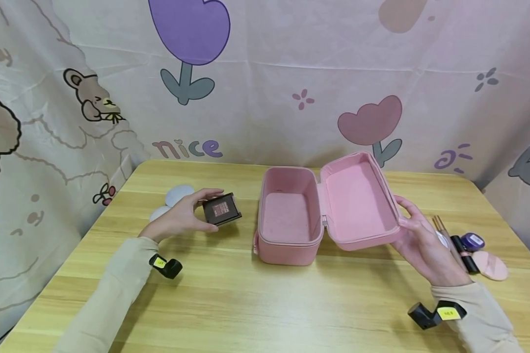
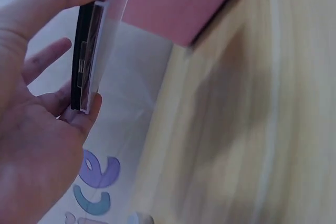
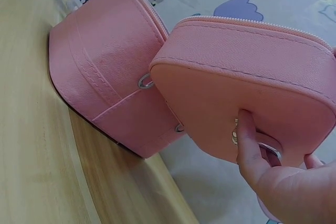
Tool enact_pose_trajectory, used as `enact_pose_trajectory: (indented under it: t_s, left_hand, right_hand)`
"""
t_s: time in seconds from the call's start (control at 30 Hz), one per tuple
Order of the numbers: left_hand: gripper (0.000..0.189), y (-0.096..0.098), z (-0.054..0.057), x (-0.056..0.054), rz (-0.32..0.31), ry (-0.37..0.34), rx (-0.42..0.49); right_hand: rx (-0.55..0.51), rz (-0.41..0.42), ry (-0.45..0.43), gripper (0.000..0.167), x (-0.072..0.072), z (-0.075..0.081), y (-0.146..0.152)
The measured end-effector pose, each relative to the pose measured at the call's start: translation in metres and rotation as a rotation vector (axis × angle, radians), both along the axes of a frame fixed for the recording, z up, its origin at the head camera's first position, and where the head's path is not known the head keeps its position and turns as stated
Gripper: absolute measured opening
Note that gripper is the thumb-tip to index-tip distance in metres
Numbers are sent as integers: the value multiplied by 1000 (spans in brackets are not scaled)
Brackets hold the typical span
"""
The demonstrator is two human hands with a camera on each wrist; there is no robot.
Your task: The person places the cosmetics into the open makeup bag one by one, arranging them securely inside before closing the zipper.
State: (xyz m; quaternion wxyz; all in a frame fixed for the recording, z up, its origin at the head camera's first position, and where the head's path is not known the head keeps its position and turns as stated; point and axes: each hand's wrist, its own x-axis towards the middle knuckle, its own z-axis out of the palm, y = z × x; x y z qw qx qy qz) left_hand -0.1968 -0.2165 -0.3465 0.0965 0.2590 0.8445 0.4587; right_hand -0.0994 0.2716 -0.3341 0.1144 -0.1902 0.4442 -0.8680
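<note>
My left hand [image 1: 179, 219] pinches a small black makeup compact [image 1: 222, 210] between thumb and fingers, raised above the table left of the case. In the left wrist view the compact [image 2: 86, 61] appears edge-on, with a clear cover on one side. A pink cosmetic case [image 1: 287, 253] stands unzipped at the middle of the table, its inside bare. Its lid [image 1: 357, 201] is swung out to the right, and my right hand [image 1: 419, 242] grips the lid's outer edge. The right wrist view has those fingers at a metal-ringed handle [image 3: 270, 144] on the lid's outside.
Two pale round pads [image 1: 178, 195] lie behind my left wrist. Beyond my right hand are brushes [image 1: 439, 224], a black tube [image 1: 465, 255], a purple-lidded jar [image 1: 472, 241] and a pink powder puff [image 1: 492, 265]. A printed cloth [image 1: 265, 113] hangs behind the table.
</note>
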Motion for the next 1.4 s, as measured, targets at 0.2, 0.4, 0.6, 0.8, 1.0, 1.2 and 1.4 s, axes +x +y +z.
enact_pose_trajectory:
  t_s: [0.2, 0.4, 0.6, 0.8, 1.0, 1.2, 1.4]
  left_hand:
    - [77, 12, 10, 7, -65, -25, 67]
    - [78, 23, 18, 16, -105, -2, 82]
    - [80, 42, 34, 20, -168, 66, 96]
    - [84, 59, 38, 18, -216, 62, 112]
    - [83, 72, 37, 15, -245, 70, 96]
    - [80, 87, 44, 14, -240, 77, 82]
    - [82, 102, 46, 16, -215, 70, 28]
  right_hand:
    - [6, -24, -1, 47, 0, 0, -1]
    - [42, -34, 7, 48, 0, 0, 0]
    - [49, -44, 1, 48, 1, -1, 3]
    - [105, -75, 5, 47, 0, -1, 2]
    - [122, -73, 9, 46, 0, 2, 0]
    - [133, -95, 17, 44, 0, 2, 0]
    - [215, -105, 14, 45, 0, 4, 2]
